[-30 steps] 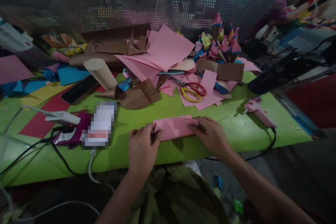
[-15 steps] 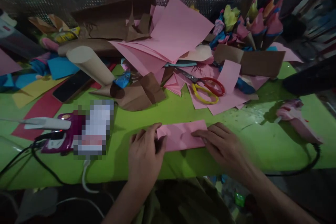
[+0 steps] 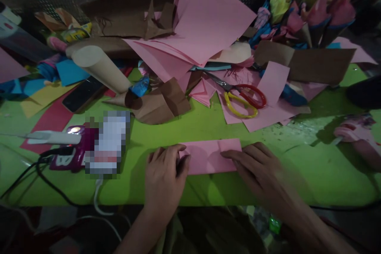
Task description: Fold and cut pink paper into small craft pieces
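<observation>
A folded strip of pink paper (image 3: 208, 160) lies low over the front part of the green table (image 3: 143, 137), stretched between both hands. My left hand (image 3: 166, 174) pinches its left end between thumb and bent fingers. At the other end, my right hand (image 3: 257, 168) grips the strip, thumb and index finger on its face and the remaining fingers behind. Scissors (image 3: 242, 97) with one red and one yellow handle rest beyond the strip, on pink paper scraps (image 3: 274, 115).
Pink sheets (image 3: 211, 24), brown paper (image 3: 133, 20) and a cardboard tube (image 3: 99, 69) crowd the back. At left are a pixelated phone (image 3: 111, 143), a purple power strip (image 3: 79, 151) and cables. A pink glue gun (image 3: 357, 139) sits at right; paper flowers (image 3: 324, 14) stand behind.
The view has shifted, so things at the right and back appear farther right or higher. Both hands keep hold of the pink paper, the right hand slightly farther right in view.
</observation>
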Demonstrator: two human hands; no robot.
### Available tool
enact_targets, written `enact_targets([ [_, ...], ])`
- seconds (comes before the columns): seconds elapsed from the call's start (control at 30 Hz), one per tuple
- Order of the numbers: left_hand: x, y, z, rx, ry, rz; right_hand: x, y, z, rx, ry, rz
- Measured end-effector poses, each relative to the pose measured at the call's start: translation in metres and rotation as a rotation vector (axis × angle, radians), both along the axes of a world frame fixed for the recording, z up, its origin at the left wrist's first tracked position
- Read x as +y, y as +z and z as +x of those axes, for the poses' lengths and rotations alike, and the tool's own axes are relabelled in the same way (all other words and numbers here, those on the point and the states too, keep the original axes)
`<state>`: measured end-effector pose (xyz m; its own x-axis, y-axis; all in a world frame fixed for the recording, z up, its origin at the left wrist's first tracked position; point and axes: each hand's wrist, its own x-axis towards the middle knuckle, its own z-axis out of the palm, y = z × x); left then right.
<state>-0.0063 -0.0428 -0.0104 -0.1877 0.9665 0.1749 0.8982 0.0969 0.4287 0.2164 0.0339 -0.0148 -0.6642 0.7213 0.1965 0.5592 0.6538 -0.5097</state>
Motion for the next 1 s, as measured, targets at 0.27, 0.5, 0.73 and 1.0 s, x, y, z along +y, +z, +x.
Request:
enact_targets([
  [0.27,0.002,0.0,-0.001,0.038,-0.001,-0.029,0.0,0.0,-0.003,-0.011,-0.023,0.014],
  [0.5,0.002,-0.004,-0.007,0.149,-0.078,0.018,-0.002,0.001,-0.004,-0.083,-0.079,0.045],
  [0.73,0.003,-0.001,-0.008,0.287,-0.177,0.112,-0.002,0.003,-0.001,-0.137,-0.087,0.039],
  [1.0,-0.003,-0.01,-0.016,0.297,-0.526,0.033,-0.002,0.003,-0.001,-0.112,-0.095,0.02],
])
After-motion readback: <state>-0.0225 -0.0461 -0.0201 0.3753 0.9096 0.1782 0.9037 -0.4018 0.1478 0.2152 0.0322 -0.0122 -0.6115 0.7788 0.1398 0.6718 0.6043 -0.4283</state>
